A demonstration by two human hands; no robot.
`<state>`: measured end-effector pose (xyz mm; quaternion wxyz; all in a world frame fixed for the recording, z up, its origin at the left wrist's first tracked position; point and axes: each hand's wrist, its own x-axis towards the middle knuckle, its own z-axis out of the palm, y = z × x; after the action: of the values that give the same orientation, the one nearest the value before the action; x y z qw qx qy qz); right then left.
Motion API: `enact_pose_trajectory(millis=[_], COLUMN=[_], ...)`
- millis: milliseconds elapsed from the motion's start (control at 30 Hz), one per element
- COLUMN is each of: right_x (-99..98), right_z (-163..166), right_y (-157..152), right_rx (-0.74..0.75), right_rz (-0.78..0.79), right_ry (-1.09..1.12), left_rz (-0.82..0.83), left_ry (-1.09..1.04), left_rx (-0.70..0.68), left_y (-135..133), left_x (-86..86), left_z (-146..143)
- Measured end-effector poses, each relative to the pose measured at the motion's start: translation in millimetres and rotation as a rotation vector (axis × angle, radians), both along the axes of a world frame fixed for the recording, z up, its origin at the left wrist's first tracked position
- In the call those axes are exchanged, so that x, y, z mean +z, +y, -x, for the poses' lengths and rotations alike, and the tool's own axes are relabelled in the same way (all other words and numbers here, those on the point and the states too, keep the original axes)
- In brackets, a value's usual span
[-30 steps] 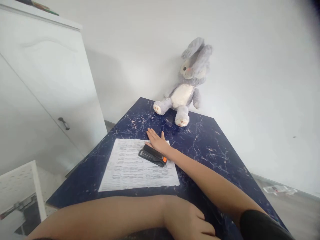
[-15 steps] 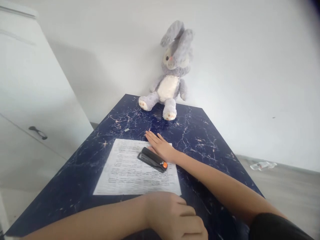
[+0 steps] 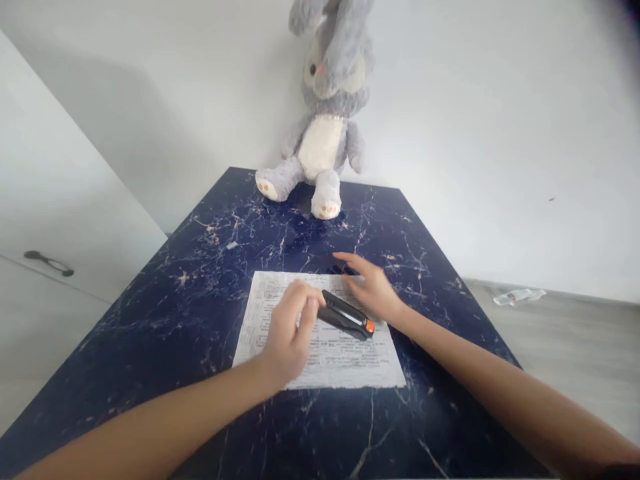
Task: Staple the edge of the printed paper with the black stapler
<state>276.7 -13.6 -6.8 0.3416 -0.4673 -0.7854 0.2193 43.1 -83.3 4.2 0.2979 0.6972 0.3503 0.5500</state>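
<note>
The black stapler [image 3: 346, 316] was over a printed sheet [image 3: 345, 370] on the tabletop [image 3: 170, 327]. At its nine o'clock, the left hand [image 3: 290, 332] curled fingers against its end, grip impossible to tell; at one o'clock, the right hand [image 3: 374, 291] was spread, released. A plush rabbit [image 3: 323, 143] sat at twelve.

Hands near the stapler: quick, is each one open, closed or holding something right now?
Left hand: fingers curled at the stapler's end; whether it grips cannot be told.
Right hand: open, holding nothing.
</note>
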Motion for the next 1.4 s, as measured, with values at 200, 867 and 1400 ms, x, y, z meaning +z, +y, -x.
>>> enact_pose_trajectory(millis=[200, 867, 1400], right_x=[22.9, 3.1, 17.7], right_z=[-29, -11, -21], right_y=[-55, -86, -97], right_rx=[0.054, 0.103, 0.014], right_rz=[0.442, 0.184, -0.601], right_ry=[0.298, 0.019, -0.271], left_rz=[0.412, 0.564, 1.022], left_ry=[-0.024, -0.182, -0.673], left_rx=[0.174, 0.164, -0.414], left_y=[37, 33, 34], left_x=[-19.7, -24.0, -12.1], left_z=[3, 1, -7])
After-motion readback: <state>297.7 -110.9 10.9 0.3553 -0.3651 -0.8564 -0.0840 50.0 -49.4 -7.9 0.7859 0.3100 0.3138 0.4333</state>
